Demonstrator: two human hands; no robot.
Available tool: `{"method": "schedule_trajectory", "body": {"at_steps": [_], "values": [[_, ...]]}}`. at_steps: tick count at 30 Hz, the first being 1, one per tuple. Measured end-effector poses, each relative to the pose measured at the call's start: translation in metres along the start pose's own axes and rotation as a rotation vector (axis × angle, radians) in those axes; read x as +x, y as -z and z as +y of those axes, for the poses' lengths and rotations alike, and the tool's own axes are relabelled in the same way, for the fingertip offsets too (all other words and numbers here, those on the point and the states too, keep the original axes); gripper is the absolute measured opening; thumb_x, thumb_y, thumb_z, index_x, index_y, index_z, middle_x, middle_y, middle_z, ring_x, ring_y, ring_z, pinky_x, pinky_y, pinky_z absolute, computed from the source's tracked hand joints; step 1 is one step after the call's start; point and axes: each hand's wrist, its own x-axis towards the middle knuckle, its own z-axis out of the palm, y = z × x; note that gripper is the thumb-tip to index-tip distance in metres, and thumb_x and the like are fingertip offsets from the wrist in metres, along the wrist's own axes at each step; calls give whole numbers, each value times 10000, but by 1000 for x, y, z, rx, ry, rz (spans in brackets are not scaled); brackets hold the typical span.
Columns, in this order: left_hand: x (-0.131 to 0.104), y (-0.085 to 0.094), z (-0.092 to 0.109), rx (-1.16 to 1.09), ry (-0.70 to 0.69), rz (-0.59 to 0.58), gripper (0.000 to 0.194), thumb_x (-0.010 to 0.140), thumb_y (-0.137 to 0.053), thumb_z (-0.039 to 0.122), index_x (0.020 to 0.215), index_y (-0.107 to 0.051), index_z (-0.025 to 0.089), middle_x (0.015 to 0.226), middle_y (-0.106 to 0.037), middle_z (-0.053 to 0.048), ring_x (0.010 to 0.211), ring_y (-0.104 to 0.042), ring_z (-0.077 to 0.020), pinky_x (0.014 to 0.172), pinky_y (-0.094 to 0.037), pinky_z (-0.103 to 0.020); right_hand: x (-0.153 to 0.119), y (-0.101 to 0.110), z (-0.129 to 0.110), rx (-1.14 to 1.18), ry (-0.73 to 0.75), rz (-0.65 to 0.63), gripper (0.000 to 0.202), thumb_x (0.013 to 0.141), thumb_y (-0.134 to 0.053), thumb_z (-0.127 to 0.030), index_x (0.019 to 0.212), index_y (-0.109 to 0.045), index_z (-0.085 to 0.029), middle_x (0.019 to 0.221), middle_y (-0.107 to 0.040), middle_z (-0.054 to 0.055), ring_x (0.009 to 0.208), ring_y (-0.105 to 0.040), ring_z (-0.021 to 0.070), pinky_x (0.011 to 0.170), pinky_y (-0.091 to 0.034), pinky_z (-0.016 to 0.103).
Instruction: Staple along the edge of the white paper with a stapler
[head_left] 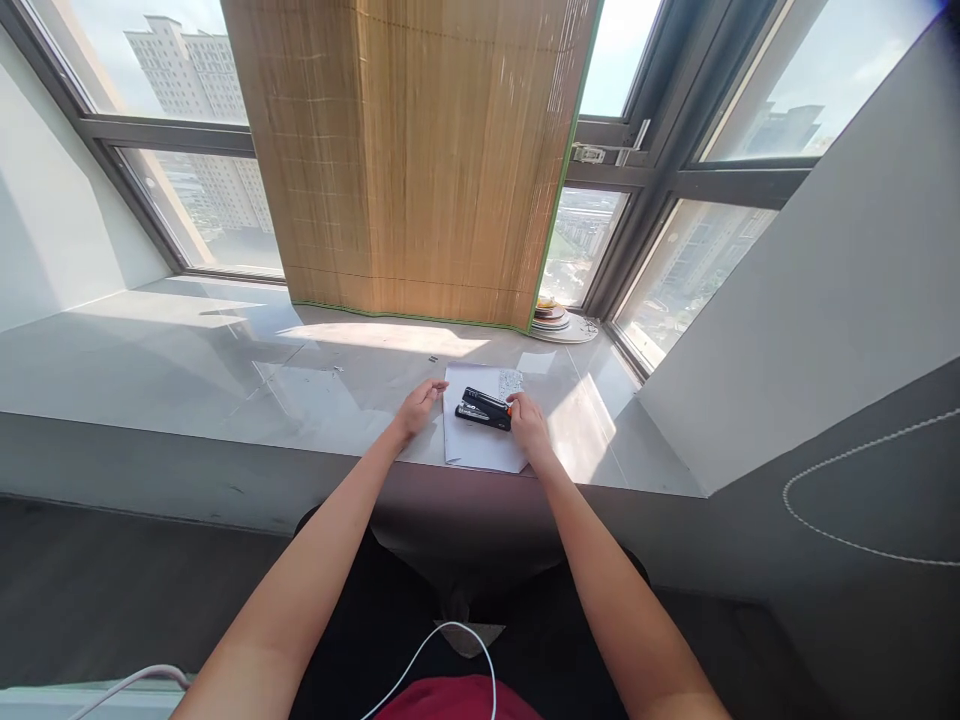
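A black stapler [486, 410] lies across a stack of white paper [480, 452] on the windowsill, its jaw pointing left and parted. My right hand [529, 428] is closed around the stapler's right end, where a bit of orange shows by the fingers. At the paper's left edge, my left hand [421, 410] has its thumb and fingers pinched together on the sheet's border. A patterned patch [511, 382] shows at the paper's upper right.
The pale tiled sill [360, 400] runs along the windows. Small dark staple-like bits [433, 359] and a white slip [537, 362] lie behind the paper. Stacked plates [566, 328] stand in the corner. A bamboo blind [420, 170] hangs in front; a beaded cord [847, 540] loops at right.
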Motion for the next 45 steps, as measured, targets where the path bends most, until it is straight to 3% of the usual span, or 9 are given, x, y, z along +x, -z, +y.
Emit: {"method": "schedule_trajectory", "body": {"at_steps": [6, 9, 13, 16, 20, 23, 27, 33, 45], "values": [[6, 1, -12, -43, 29, 56, 336, 920, -530, 236, 1223, -651, 157, 1351, -709, -139, 1292, -666, -250, 1170, -493, -444, 3, 15, -14, 108, -18, -29, 434, 997, -350, -500, 859, -678, -252, 916, -746, 69, 905, -646, 265, 874, -474, 392], [6, 1, -13, -67, 30, 51, 328, 901, -547, 203, 1207, -652, 149, 1335, -716, -148, 1279, -674, -248, 1170, -497, -442, 7, 21, -26, 180, 95, -99, 442, 975, -458, -584, 986, -729, -236, 1045, -780, 74, 967, -679, 260, 881, -489, 374], [6, 4, -11, -208, 64, 89, 275, 876, -565, 174, 1136, -650, 138, 1287, -730, -157, 1238, -688, -245, 1152, -518, -442, 7, 15, -37, 54, 232, -281, 293, 818, -714, -422, 1047, -769, -247, 963, -801, 53, 891, -709, 264, 826, -508, 361], [6, 4, -9, -291, 121, 138, 229, 856, -604, 160, 1080, -651, 145, 1236, -748, -151, 1197, -698, -246, 1135, -530, -441, 5, 8, -46, -1, 284, -167, 232, 811, -717, -324, 1019, -789, -251, 901, -802, 51, 843, -718, 266, 824, -525, 377], [5, 5, -6, -427, 173, 141, 220, 848, -637, 142, 1067, -650, 137, 1186, -746, -164, 1094, -727, -236, 1100, -544, -454, -2, 5, -67, -72, 479, 80, 316, 889, -616, -191, 1162, -770, -233, 1090, -803, 91, 1037, -701, 285, 923, -523, 410], [4, 5, -4, -494, 175, 141, 183, 840, -626, 131, 1023, -634, 132, 1099, -745, -146, 959, -737, -202, 1009, -584, -429, -8, -2, -81, -238, 716, 96, 413, 915, -552, -60, 1233, -749, -234, 1197, -787, 96, 1192, -654, 278, 1021, -453, 429], [4, 5, -2, -462, 204, 150, 105, 790, -621, 113, 886, -604, 152, 978, -746, -89, 849, -712, -170, 824, -610, -324, -12, -20, -87, -429, 900, 175, 391, 965, -548, -14, 1218, -756, -228, 1207, -790, 92, 1193, -649, 259, 1031, -370, 415], [4, 5, 0, -488, 227, 196, 142, 814, -633, 164, 954, -607, 155, 935, -739, -68, 785, -696, -162, 730, -600, -300, -12, -32, -84, -488, 954, 295, 311, 1028, -544, -61, 1175, -764, -225, 1173, -801, 81, 1137, -642, 256, 1008, -341, 420], [6, 7, -3, -352, 219, 226, 261, 954, -658, 416, 949, -658, 155, 879, -731, -74, 761, -679, -166, 647, -540, -255, -11, -30, -82, -517, 997, 249, 338, 1036, -503, -51, 1211, -734, -224, 1194, -787, 82, 1145, -619, 253, 1010, -335, 429]]}}
